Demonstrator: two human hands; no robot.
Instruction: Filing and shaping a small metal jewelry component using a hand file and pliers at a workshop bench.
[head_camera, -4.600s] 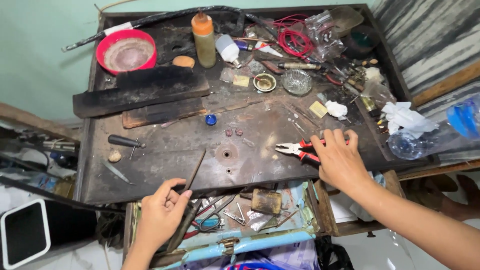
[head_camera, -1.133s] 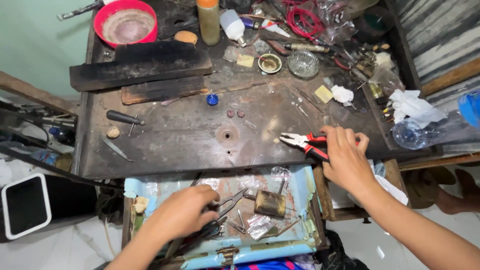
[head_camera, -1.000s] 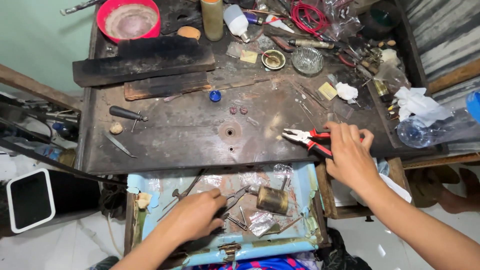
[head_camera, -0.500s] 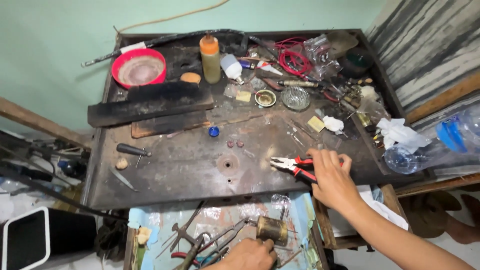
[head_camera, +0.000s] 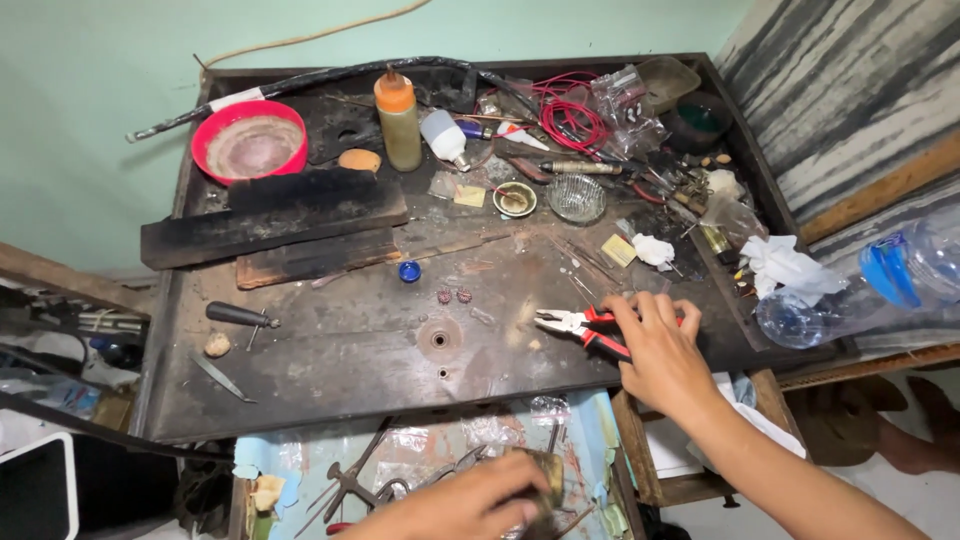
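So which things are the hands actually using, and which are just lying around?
In use:
- red-handled metal pliers, under the right hand on the dark workbench
- small brass-coloured round object, under the left hand in the open drawer

Just lying about:
- round red plastic bowl
- orange-capped bottle
- coiled red wire
- clear plastic bottle with blue cap
- small blue cap

red bowl (head_camera: 249, 141), orange-capped bottle (head_camera: 397, 120), red wire coil (head_camera: 572, 116), plastic water bottle (head_camera: 860, 290).

Pale green wall (head_camera: 100, 100), dark worn workbench (head_camera: 330, 370)
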